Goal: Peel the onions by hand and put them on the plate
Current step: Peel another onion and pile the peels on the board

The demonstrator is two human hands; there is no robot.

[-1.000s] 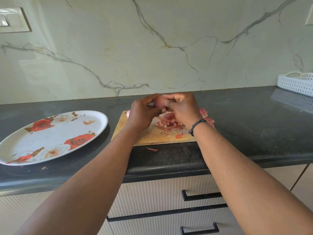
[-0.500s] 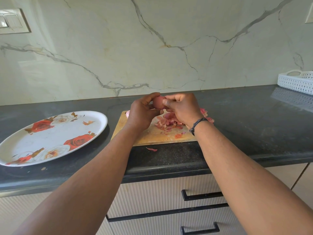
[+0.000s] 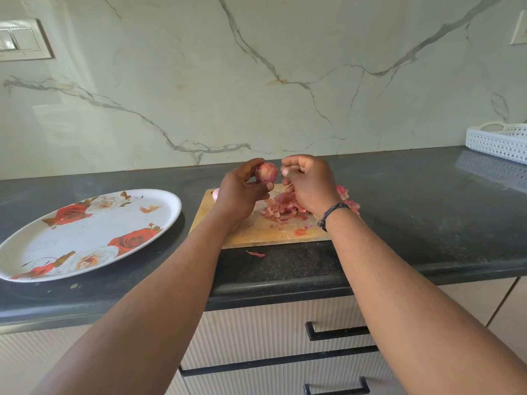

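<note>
The left hand point(image 3: 242, 189) is holding a small reddish onion point(image 3: 265, 172) above the far left part of the wooden cutting board point(image 3: 251, 230), its thumb and fingers curling round the bulb from behind and below. The right hand point(image 3: 309, 185) is hovering just beside the onion, apart from it, with its fingers point(image 3: 296, 166) bent inward and bunched together; a pale scrap seems to be sitting at the fingertips, but whether it is being pinched cannot be told. A dark band point(image 3: 332, 213) is circling the right wrist.

A heap of pink and brown onion skins point(image 3: 282, 209) is lying on the middle of the board, beneath the two hands, and is spilling toward the board's far right corner. Another pale onion point(image 3: 216, 194) is partly showing at the board's far left corner, behind the left wrist. One loose skin point(image 3: 255, 254) is lying on the black counter point(image 3: 427, 223), just off the board's near edge.

The oval plate point(image 3: 159, 220), white with red and white roses, is resting on the counter to the left of the board, its rim close to the board's left edge; no onion is lying on it. A white perforated basket point(image 3: 497, 139) is standing at the counter's far right end, against the marble wall. Drawers with black handles point(image 3: 336, 332) are showing below the counter's near edge.
</note>
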